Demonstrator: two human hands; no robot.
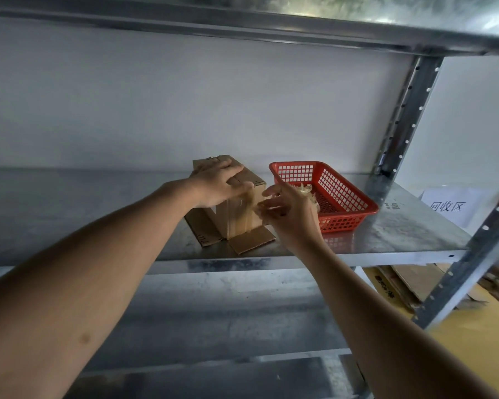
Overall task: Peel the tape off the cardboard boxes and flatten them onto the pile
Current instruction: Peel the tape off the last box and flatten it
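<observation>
A small brown cardboard box (236, 217) stands on the metal shelf (386, 237), its bottom flaps splayed out on the shelf. My left hand (216, 182) lies on the box's top, fingers spread across it and over its front edge. My right hand (288, 208) is just right of the box's front face and pinches a strip of clear tape (251, 205) that stretches from the box. A wad of crumpled tape (308, 194) shows behind my right hand, over the red basket.
A red plastic mesh basket (343, 191) sits on the shelf right of the box. A slotted steel upright (404, 116) stands at the back right. Flattened cardboard (409, 280) lies on the floor below right, near a white paper sign (450, 205).
</observation>
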